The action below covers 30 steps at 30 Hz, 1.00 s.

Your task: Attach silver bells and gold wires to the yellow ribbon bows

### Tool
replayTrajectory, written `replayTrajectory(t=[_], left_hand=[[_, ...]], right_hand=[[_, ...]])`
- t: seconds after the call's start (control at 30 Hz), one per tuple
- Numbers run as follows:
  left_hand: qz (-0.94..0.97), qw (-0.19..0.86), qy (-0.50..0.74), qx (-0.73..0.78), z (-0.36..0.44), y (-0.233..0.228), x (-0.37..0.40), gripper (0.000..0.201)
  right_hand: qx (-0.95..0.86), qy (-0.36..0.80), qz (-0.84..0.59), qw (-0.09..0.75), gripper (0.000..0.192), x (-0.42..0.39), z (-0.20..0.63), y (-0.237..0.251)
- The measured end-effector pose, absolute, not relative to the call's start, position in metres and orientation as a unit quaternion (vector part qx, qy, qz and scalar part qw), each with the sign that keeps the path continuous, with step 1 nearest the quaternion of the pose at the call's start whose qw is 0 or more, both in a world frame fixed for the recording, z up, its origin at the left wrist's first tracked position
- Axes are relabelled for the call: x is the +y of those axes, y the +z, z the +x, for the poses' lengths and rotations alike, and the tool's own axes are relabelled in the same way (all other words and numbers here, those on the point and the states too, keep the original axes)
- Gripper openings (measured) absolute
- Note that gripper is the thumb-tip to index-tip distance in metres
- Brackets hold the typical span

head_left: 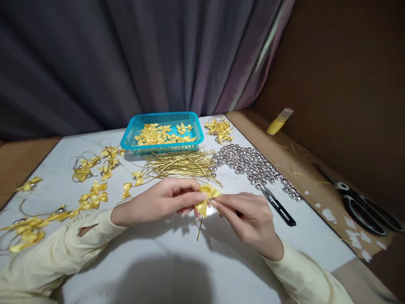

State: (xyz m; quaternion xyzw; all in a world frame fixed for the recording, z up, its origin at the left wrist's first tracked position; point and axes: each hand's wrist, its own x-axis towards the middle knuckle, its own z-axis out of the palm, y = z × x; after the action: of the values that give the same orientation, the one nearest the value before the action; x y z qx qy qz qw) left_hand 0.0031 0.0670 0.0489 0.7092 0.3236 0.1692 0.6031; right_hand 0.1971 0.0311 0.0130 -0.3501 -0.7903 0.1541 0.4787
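Note:
My left hand [171,199] pinches a yellow ribbon bow [205,199] between thumb and fingers, over the middle of the white table. Close against its right side, the fingertips of my right hand [247,217] are pressed together at the bow; whether they grip the ribbon or a thin cord there is hidden. A short gold cord end [199,229] hangs below the bow. Just beyond my hands lies a loose pile of gold cords [182,164]. Silver bells [245,162] are spread to the right of it.
A blue basket [162,147] with yellow bows stands at the back. More bows [95,196] with cords lie on the left, others [219,128] right of the basket. Thread snips [278,207] lie near my right hand. Black scissors [363,211], paper scraps and a yellow tube [278,122] are farther right.

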Motion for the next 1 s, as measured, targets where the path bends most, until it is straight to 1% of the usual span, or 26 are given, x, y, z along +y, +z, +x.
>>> replayTrajectory(t=[0.17, 0.4, 0.63, 0.83, 0.9, 1.0], left_hand=[[0.735, 0.56, 0.197, 0.328, 0.0056, 0.0478, 0.0647, 0.029], [0.764, 0.511, 0.206, 0.337, 0.0055, 0.0452, 0.0617, 0.029], [0.775, 0.499, 0.194, 0.336, 0.0087, 0.0448, 0.061, 0.031], [0.776, 0.494, 0.182, 0.348, 0.0077, 0.0428, 0.0619, 0.032], [0.777, 0.49, 0.191, 0.346, 0.0066, 0.0436, 0.0616, 0.032], [0.775, 0.489, 0.209, 0.342, 0.0053, 0.0463, 0.0604, 0.03]], right_hand=[[-0.799, 0.136, -0.353, 0.467, 0.014, 0.0297, 0.1967, 0.0123], [-0.816, 0.122, -0.345, 0.447, 0.021, 0.0292, 0.1963, 0.0116], [-0.823, 0.108, -0.333, 0.447, 0.024, 0.0274, 0.1974, 0.0101], [-0.828, 0.094, -0.346, 0.431, 0.027, 0.0271, 0.1974, 0.0094], [-0.821, 0.109, -0.352, 0.436, 0.026, 0.0294, 0.197, 0.0104], [-0.807, 0.169, -0.358, 0.439, 0.022, 0.0339, 0.1961, 0.0128]])
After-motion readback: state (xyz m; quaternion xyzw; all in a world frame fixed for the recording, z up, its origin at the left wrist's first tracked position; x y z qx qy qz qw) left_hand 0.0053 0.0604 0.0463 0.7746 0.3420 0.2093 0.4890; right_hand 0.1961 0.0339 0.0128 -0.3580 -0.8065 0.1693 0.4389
